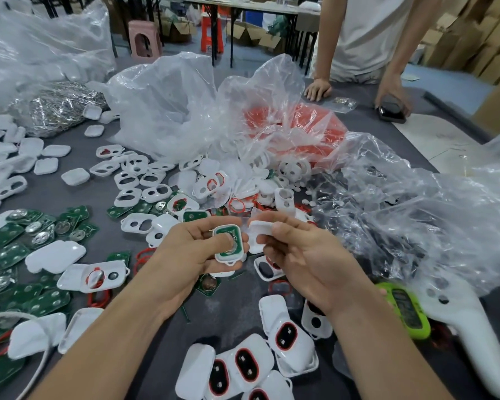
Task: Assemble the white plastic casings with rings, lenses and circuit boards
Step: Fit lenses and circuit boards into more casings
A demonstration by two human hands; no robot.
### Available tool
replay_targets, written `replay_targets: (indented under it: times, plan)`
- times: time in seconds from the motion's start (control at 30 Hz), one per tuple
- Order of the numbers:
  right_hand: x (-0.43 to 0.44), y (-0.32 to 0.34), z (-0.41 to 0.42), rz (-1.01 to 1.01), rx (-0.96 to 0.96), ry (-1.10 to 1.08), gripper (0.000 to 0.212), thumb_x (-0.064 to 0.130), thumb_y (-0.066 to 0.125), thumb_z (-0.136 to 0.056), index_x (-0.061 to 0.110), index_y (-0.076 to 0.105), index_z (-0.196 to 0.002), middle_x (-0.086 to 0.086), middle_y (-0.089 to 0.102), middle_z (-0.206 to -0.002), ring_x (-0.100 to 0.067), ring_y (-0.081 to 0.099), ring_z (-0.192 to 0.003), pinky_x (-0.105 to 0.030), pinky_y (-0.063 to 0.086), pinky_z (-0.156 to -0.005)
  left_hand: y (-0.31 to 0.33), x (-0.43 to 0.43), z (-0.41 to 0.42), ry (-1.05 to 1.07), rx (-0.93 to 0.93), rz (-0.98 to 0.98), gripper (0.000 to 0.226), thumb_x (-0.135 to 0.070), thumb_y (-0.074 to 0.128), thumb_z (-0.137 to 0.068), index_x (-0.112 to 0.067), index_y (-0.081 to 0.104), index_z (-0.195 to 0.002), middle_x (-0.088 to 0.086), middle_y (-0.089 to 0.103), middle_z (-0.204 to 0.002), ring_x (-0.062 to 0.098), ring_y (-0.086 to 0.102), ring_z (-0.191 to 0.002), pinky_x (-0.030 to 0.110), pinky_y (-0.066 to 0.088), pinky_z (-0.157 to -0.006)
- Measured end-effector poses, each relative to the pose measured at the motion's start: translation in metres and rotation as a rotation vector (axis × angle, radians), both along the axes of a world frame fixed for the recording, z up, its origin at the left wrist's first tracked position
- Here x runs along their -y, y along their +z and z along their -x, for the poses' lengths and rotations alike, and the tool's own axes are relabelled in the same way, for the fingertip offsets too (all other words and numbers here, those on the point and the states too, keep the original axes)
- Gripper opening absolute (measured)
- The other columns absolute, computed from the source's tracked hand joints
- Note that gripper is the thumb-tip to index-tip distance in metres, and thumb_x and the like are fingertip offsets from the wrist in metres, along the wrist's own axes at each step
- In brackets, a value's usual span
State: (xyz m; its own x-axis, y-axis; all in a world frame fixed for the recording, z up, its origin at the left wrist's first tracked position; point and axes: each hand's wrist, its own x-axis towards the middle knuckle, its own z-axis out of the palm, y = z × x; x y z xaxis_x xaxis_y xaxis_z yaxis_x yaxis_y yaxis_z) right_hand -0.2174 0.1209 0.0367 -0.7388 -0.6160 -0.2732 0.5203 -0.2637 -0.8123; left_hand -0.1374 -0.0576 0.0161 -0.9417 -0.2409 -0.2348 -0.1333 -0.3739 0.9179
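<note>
Casings (127,194) litter grey table (228,313); cardboard boxes (474,39) behind.

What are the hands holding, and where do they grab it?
The left hand holds a white casing with a green circuit board inside, gripped around its sides, thumb on the board. The right hand pinches a white cover by its edge.

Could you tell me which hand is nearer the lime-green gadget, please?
Right. The right hand hovers beside the green gadget; the left hand sits beyond it, farther off.
</note>
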Motion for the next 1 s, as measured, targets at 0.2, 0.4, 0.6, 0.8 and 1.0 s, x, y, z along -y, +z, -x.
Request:
replay_targets:
  times: [0.2, 0.4, 0.6, 0.8, 1.0]
  plan:
    - [0.007, -0.005, -0.01, -0.07, -0.187, -0.011, 0.038, -0.029, 0.052, -0.083, 0.009, 0.051, -0.085, -0.008, 0.076, -0.112, -0.018, 0.073, -0.095, -0.022, 0.056, -0.072, -0.003, -0.002, 0.0, -0.023, -0.038, 0.039, 0.03, 0.008, 0.061, -0.093, -0.013, 0.081, -0.1, 0.023, 0.076, -0.105, 0.031, 0.074, -0.085, 0.034, 0.063, -0.069]
    - [0.013, -0.01, -0.017, -0.496, -0.651, -0.05, 0.028, 0.0, 0.067, -0.074, 0.027, 0.059, -0.079, -0.008, 0.072, -0.088, -0.014, 0.055, -0.063, -0.024, 0.044, -0.057, -0.003, 0.0, 0.001, -0.038, -0.092, 0.072, 0.033, 0.006, 0.06, -0.093, -0.018, 0.082, -0.098, 0.015, 0.078, -0.1, 0.027, 0.074, -0.081, 0.04, 0.065, -0.074]
    - [0.014, -0.009, -0.017, -0.477, -0.616, -0.049, 0.038, -0.012, 0.059, -0.082, 0.025, 0.057, -0.091, -0.003, 0.075, -0.092, -0.012, 0.056, -0.061, -0.024, 0.043, -0.056, -0.003, -0.002, 0.001, 0.025, -0.108, 0.087, 0.03, 0.008, 0.06, -0.093, -0.013, 0.081, -0.1, 0.014, 0.078, -0.093, 0.021, 0.073, -0.075, 0.029, 0.06, -0.06]
    - [0.009, -0.009, -0.011, -0.217, -0.411, 0.081, 0.054, -0.015, 0.065, -0.079, 0.013, 0.06, -0.124, -0.006, 0.076, -0.114, -0.014, 0.072, -0.092, -0.021, 0.055, -0.072, -0.005, -0.001, 0.002, 0.104, -0.113, 0.09, 0.03, 0.007, 0.061, -0.093, -0.015, 0.08, -0.102, 0.017, 0.078, -0.102, 0.026, 0.074, -0.083, 0.035, 0.064, -0.069]
    - [0.008, -0.016, -0.008, -0.296, -0.465, -0.008, 0.048, -0.002, 0.074, -0.074, 0.025, 0.072, -0.113, 0.001, 0.077, -0.112, -0.019, 0.071, -0.108, -0.039, 0.057, -0.087, -0.003, -0.003, 0.001, 0.1, -0.128, 0.117, 0.034, 0.007, 0.059, -0.094, -0.019, 0.081, -0.102, 0.014, 0.079, -0.101, 0.024, 0.076, -0.083, 0.031, 0.062, -0.067]
